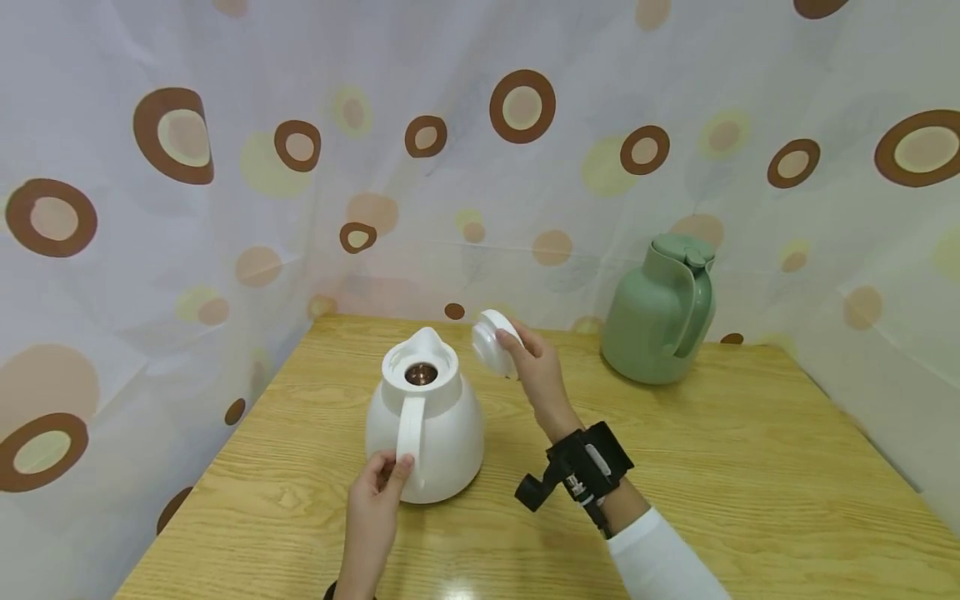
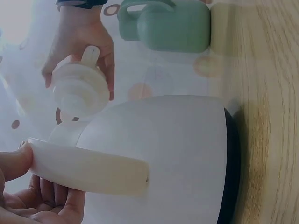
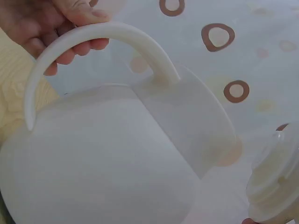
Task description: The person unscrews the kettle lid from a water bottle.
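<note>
A white thermos jug [image 1: 442, 442] stands on the wooden table, its round mouth uncovered and a dark metallic interior showing. My left hand [image 1: 372, 508] grips the jug's handle [image 1: 410, 429] low down, thumb on one side and fingers curled round the other, as the right wrist view also shows at the handle [image 3: 93, 31]. To the right of the mouth, my right hand [image 1: 542, 375] holds the white lid [image 1: 492, 343] in the air, tilted, with its stepped underside towards the jug. Part of that lid [image 3: 275, 182] appears at the right edge of the right wrist view.
A green thermos jug [image 1: 652, 321] with its lid on stands at the back right of the table [image 1: 712, 467]. Behind and at both sides hangs a pale sheet [image 1: 465, 192] printed with brown and yellow circles. A black camera strap [image 1: 590, 458] is round the right wrist.
</note>
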Demonstrator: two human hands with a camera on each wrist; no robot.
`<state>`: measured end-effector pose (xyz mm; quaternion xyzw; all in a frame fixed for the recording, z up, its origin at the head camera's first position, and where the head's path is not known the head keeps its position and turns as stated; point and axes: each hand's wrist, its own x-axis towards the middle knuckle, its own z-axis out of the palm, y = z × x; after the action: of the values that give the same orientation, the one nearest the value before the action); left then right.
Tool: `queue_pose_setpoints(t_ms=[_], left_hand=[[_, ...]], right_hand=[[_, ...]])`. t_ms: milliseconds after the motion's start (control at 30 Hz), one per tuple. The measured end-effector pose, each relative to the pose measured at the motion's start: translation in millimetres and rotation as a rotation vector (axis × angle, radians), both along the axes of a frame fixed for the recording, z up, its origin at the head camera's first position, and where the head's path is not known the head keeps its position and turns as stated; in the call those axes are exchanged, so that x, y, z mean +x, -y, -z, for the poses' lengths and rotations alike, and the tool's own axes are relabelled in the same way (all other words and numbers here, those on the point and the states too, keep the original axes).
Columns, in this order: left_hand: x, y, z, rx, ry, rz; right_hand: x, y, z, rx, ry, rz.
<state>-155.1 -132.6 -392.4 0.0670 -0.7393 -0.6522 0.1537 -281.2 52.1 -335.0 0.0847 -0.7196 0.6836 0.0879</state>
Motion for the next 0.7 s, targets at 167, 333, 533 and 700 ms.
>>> queue_pose_setpoints(t_ms=[167,333,533,700], left_hand=[[-10.8,1.5,-0.8,-0.026,-0.034,0.002],[-19.6,4.5,-0.2,-0.075,-0.065,0.005],[-27.7,5.7,2.1,-0.054,-0.058,-0.003],[-31.9,7.1,1.3,-0.064,-0.079,-0.008]], right_hand=[[-8.2,-8.2,26.7,-0.207,0.180,0.010],[-13.6,-16.8,53.0,-0.402,0.296,-0.072],[-20.0,-22.6,79.2,-0.608,0.440,-0.174],[-19.3,-22.5,96.0,-0.775,0.545,-0.206]])
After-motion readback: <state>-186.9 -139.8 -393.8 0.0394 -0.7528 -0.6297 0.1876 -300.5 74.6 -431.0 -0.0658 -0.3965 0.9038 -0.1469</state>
